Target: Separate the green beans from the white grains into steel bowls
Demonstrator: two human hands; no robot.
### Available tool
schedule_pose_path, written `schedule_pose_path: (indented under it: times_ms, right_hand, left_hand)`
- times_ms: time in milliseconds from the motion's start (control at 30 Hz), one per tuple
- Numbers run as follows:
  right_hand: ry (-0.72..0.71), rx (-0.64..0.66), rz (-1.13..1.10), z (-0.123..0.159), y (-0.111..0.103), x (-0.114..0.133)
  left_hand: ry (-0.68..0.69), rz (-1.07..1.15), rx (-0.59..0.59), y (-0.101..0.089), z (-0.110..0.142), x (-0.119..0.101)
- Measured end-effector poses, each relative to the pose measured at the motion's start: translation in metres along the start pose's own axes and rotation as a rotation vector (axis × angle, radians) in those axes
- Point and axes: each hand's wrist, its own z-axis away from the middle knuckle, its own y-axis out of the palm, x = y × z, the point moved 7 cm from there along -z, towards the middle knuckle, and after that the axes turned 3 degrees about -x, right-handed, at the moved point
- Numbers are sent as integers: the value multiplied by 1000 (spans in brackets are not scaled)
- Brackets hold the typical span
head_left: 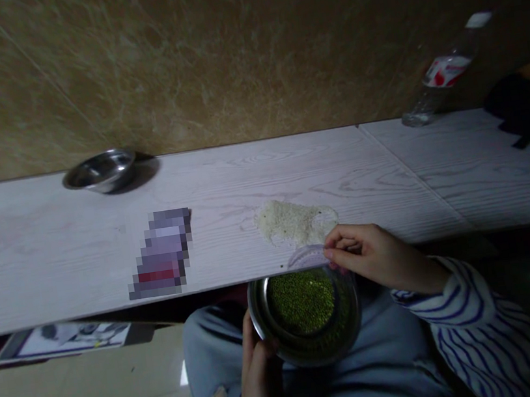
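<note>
My left hand (259, 370) grips the left rim of a metal bowl (311, 353), which sits over my lap just below the table edge. Green mung beans (304, 301) cover the bowl's bottom. Above the bowl, at the edge of the table, my right hand (364, 250) is closed in a pinch on a clear round plastic lid (305, 257). The far side of that lid is turned toward a spread pile of white rice (292, 217) on the table. A few dark specks show in and near the rice.
An empty metal bowl (101, 172) stands tilted at the back left. A pixelated flat purple item (162, 255) lies left of the rice. A clear bottle (445, 74) stands at the back right by a dark cloth item (528, 109). A marbled wall (205, 55) borders the table.
</note>
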Motion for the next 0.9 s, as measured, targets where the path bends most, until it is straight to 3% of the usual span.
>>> schedule_pose_path:
  times_ms: [167, 300, 600, 800, 900]
  right_hand:
    - [27, -102, -29, -1, -10, -6]
    - [-4, -127, -5, -9, -6, -3]
    - [-71, -96, 117, -30, 10, 14]
    - [-127, 7, 171, -34, 21, 31]
    - [-142, 67, 193, -27, 25, 35]
  left_hand:
    - [6, 4, -8, -2, 0, -2]
    - [14, 17, 6, -6, -2, 0]
    - [109, -38, 55, -19, -1, -17]
    - [123, -45, -88, -29, -3, -26]
    - [117, -45, -102, -29, -4, -26]
